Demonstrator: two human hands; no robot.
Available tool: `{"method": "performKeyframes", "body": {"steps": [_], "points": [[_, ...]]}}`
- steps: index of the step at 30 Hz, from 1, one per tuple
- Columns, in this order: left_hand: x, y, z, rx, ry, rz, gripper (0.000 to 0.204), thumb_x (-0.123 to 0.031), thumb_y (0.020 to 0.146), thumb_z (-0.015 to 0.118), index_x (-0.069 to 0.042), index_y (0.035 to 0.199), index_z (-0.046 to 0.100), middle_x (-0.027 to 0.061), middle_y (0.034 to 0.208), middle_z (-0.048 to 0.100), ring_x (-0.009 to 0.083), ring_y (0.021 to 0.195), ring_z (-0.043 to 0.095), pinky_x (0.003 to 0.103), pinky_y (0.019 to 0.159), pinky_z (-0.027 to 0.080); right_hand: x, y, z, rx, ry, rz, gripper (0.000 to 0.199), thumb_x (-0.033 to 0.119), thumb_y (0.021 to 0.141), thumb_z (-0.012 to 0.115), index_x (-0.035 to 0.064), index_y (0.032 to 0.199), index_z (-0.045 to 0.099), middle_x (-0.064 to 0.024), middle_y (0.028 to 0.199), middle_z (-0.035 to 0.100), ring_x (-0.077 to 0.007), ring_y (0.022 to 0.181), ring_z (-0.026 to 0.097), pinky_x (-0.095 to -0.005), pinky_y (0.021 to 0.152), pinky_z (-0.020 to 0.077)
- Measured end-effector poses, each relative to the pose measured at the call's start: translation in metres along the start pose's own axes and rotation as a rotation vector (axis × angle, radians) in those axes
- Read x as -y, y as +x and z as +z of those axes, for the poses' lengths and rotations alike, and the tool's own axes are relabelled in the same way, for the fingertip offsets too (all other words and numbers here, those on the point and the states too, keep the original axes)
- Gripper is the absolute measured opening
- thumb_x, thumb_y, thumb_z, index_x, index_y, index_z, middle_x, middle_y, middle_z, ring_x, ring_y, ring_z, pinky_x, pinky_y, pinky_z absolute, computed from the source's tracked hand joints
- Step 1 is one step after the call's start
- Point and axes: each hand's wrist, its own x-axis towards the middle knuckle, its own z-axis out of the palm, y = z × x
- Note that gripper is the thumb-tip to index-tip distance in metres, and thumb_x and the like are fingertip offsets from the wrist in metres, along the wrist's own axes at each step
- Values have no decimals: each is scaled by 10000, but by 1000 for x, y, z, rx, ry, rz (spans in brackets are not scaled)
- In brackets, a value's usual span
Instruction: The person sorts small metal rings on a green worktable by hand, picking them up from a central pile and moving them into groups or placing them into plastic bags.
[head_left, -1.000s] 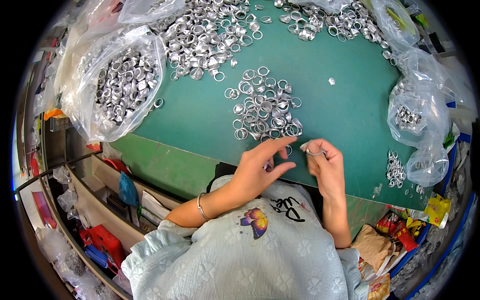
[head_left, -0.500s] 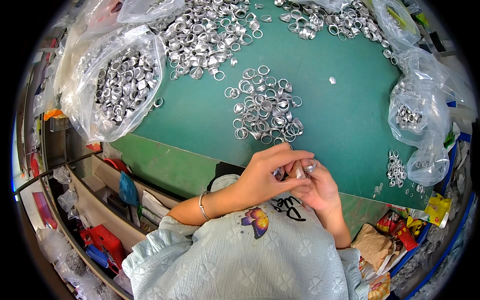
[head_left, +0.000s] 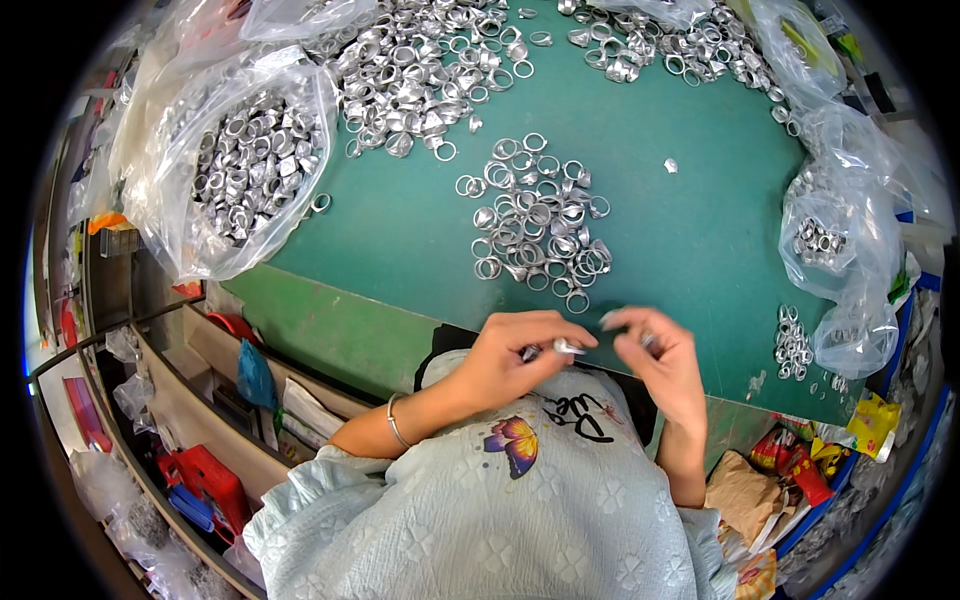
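Note:
My left hand (head_left: 515,355) pinches a small silver metal ring (head_left: 567,347) between thumb and fingers at the near edge of the green table (head_left: 400,240). Close beside it, my right hand (head_left: 660,360) has its fingers curled, and a bit of metal seems to show at the fingertips; the hand is blurred. Both hands hover just below a loose pile of silver rings (head_left: 535,225) in the middle of the table.
An open clear bag full of rings (head_left: 245,170) lies at the left. A large heap of rings (head_left: 420,60) spreads across the back. More bags (head_left: 835,250) and a small cluster of rings (head_left: 793,345) sit at the right. Shelves with clutter lie below left.
A second ago both hands reached up at the pile's near edge. They drew back toward my body and came together; now they have parted slightly, the left holding a ring.

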Motion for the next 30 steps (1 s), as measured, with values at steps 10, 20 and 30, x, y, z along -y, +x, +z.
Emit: {"method": "performKeyframes", "body": {"steps": [10,20,30], "points": [[24,-12,-6,-123,-696,-367,189,-103,874,438,44,918,549,36,635,500,53,449,359,196,399,247,-16,25,42,-408,-900,-442,201,118,693,703,50,815,558,-60,580,505,-192,445,474,-308,424,372],[10,5,11,-205,-146,-272,219,-84,849,534,-2,1051,554,-28,573,464,18,517,389,180,440,299,-29,14,33,-463,-389,-409,224,33,669,714,31,858,593,-20,510,367,-105,426,350,-245,407,306],[5,4,2,-161,-224,-376,222,-104,855,527,0,1044,576,2,609,529,21,493,378,182,428,290,-27,14,29,-337,-490,-380,301,61,650,731,12,919,603,5,520,397,-77,451,387,-242,440,356]]}}
